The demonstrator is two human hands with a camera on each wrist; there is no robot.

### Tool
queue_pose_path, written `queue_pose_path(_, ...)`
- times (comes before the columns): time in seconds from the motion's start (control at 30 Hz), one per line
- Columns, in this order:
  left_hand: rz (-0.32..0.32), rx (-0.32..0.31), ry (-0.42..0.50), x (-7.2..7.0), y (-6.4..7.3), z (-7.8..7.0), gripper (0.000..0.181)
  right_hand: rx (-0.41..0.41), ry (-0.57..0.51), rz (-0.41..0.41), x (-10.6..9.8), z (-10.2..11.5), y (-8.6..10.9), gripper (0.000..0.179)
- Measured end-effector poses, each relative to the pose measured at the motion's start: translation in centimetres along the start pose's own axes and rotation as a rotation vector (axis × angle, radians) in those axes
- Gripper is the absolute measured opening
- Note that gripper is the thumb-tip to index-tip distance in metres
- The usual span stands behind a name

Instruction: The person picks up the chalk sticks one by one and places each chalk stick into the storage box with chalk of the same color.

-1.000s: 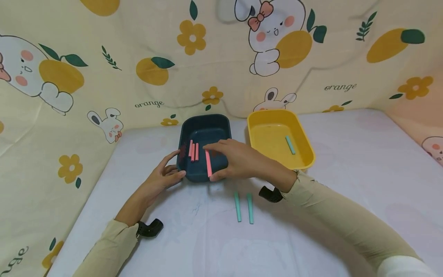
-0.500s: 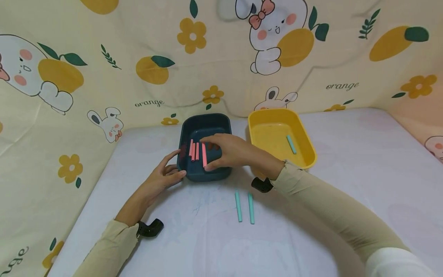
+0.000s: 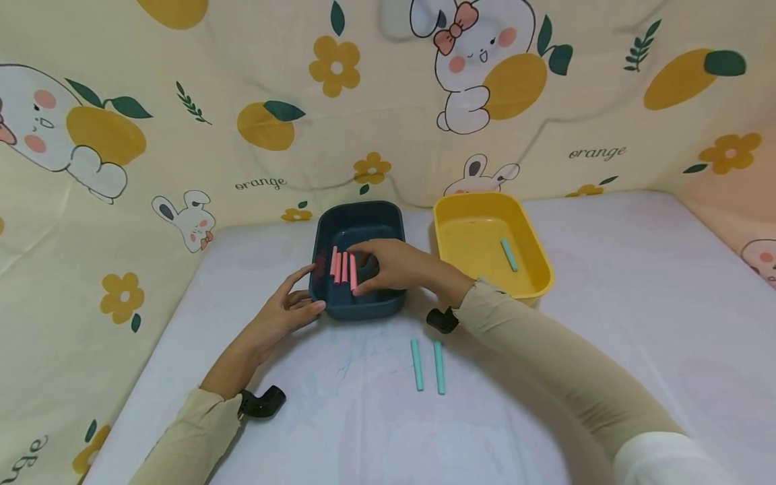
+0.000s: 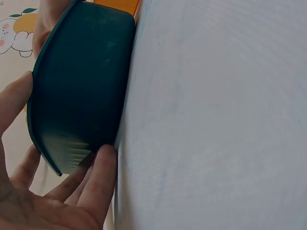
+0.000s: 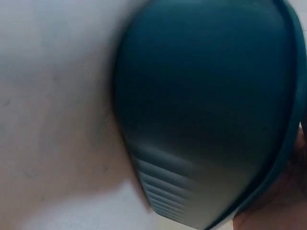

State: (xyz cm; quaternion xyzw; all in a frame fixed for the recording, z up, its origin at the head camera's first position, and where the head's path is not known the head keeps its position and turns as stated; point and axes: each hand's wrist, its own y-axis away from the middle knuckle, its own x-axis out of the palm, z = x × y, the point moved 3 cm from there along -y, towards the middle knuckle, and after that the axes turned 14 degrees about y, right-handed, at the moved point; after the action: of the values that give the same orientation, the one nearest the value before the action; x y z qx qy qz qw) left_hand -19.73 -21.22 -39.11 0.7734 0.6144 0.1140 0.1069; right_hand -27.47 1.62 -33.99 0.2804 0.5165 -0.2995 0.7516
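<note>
Shifted toward nine o'clock, the held pink stick (image 3: 353, 273) is pinched by the right hand (image 3: 401, 265) beside three others (image 3: 345, 267) in the dark tray (image 3: 364, 312). It is best released low and parallel, the tray braced by the spread left hand (image 3: 283, 314).

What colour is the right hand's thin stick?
The thin stick is pink, clearest in the head view.

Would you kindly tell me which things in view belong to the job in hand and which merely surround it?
Apparently in the job:
slim pink sticks
slim mint-green sticks
dark-blue rectangular tray
yellow rectangular tray

Apparently just surroundings:
cream printed cloth backdrop
pale table surface
black wrist devices
</note>
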Motion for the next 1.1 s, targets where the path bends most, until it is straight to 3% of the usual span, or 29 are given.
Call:
queue_pose_path(0.37, 0.01, 0.011, -0.001, -0.1, -0.1, 0.0, 0.077, 0.004, 0.072, 0.007, 0.1, -0.2, -2.2, 0.083)
queue_pose_path(1.1, -0.001, 0.018, -0.022, 0.0, 0.3, -0.1, 0.078, 0.108, 0.121, 0.122, 1.0, -0.4, -5.4, 0.079)
